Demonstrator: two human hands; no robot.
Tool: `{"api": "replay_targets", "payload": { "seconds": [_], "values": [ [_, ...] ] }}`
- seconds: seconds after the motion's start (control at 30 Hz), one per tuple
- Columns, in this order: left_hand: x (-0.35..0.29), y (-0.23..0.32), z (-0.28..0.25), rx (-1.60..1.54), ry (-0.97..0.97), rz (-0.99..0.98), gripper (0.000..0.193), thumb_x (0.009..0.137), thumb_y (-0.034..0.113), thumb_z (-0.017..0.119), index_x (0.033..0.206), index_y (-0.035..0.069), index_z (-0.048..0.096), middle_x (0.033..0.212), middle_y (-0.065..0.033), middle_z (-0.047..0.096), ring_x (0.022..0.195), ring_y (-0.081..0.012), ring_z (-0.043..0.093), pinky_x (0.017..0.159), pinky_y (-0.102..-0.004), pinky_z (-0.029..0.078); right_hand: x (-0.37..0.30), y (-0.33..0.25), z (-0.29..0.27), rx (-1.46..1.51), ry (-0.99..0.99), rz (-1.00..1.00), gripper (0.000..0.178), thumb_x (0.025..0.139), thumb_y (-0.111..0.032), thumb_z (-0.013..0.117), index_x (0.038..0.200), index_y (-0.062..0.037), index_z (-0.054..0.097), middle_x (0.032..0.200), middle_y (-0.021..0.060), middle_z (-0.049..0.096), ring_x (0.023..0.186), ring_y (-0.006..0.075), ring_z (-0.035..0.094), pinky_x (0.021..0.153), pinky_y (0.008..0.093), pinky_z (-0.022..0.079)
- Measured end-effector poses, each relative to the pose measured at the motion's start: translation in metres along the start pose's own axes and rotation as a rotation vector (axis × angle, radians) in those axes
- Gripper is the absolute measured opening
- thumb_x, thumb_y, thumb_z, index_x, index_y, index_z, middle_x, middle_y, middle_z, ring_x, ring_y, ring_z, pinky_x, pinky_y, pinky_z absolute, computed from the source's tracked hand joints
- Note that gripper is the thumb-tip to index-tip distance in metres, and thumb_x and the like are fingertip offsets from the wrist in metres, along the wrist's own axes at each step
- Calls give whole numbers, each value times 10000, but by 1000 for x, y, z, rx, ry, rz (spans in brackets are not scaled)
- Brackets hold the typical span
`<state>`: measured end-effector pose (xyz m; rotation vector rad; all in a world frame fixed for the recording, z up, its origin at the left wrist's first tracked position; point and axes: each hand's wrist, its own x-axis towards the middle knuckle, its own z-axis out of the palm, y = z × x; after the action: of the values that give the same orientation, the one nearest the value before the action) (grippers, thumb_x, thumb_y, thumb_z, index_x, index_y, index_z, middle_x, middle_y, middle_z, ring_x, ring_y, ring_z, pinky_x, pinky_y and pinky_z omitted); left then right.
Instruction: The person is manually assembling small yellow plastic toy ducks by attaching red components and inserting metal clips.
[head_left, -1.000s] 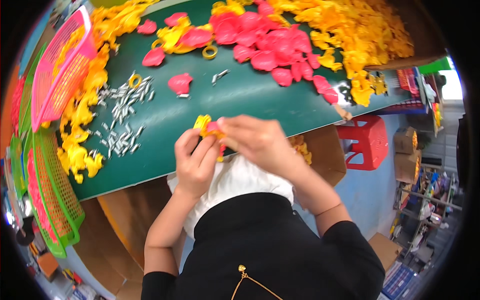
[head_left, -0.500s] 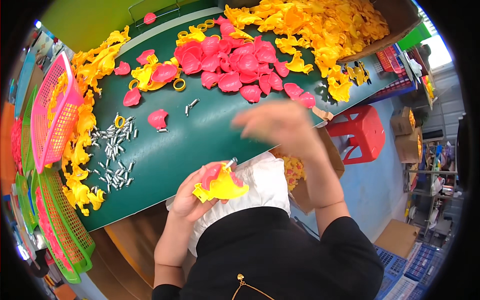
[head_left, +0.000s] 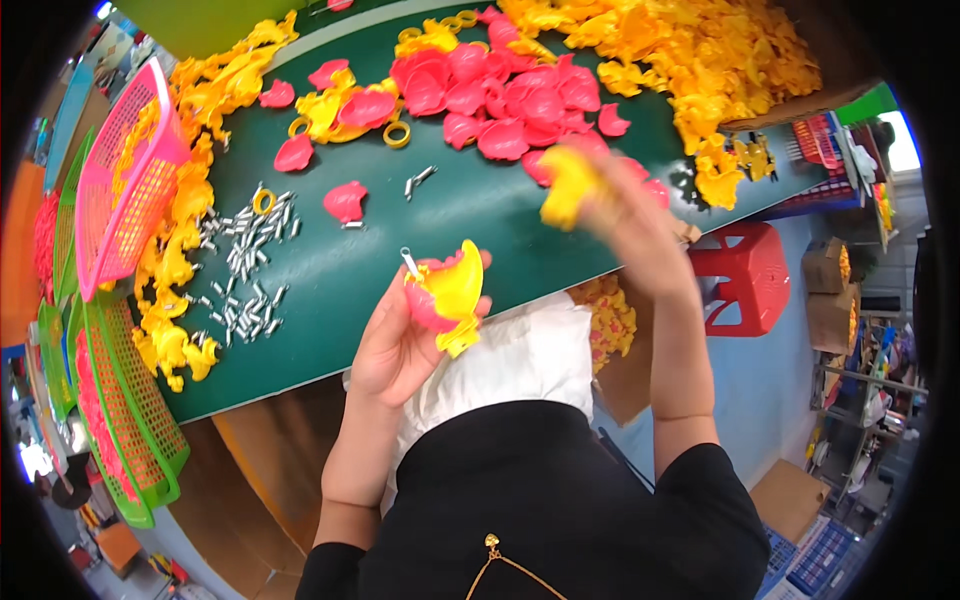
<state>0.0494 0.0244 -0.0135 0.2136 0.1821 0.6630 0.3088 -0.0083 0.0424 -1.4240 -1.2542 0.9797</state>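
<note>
Near the table's front edge my left hand (head_left: 386,348) is closed round a yellow-and-pink plastic shell assembly (head_left: 459,287). A small silver metal pin (head_left: 409,262) sticks up from its upper left end. Over the table to the right, my right hand (head_left: 640,220), smeared by motion, holds a curved yellow plastic shell piece (head_left: 569,187). Beyond that hand lies a heap of pink plastic shells (head_left: 503,138). One separate pink shell (head_left: 345,202) rests left of centre, and loose silver pins (head_left: 245,245) are scattered farther left.
A large pile of yellow pieces (head_left: 680,60) covers the far right. More yellow pieces (head_left: 190,210) line the left edge beside a pink basket (head_left: 125,190) and a green basket (head_left: 135,410). A red stool (head_left: 762,275) stands right of the green table (head_left: 310,340).
My right hand has picked up a yellow shell piece. My left hand has risen slightly and turned the assembly more upright. The view has shifted a little.
</note>
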Motion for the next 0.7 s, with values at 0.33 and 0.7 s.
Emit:
{"api": "replay_targets", "payload": {
  "seconds": [0.33,0.7],
  "values": [
    [-8,0,6,363,112,163,808,814,90,743,1470,38,276,1418,-152,406,1208,-302,536,1009,-400,470,-33,37,63,-581,98,-358,563,741,-81,747,1268,-15,559,1135,116,569,995,284,541,875,371,449],
    [-22,13,-5,366,156,353,806,815,96,743,1465,25,273,1414,-146,419,1245,-318,506,1012,-434,475,-19,26,82,-497,216,-375,249,776,-68,703,1017,-24,658,983,130,632,932,289,575,806,347,468]
  ]
}}
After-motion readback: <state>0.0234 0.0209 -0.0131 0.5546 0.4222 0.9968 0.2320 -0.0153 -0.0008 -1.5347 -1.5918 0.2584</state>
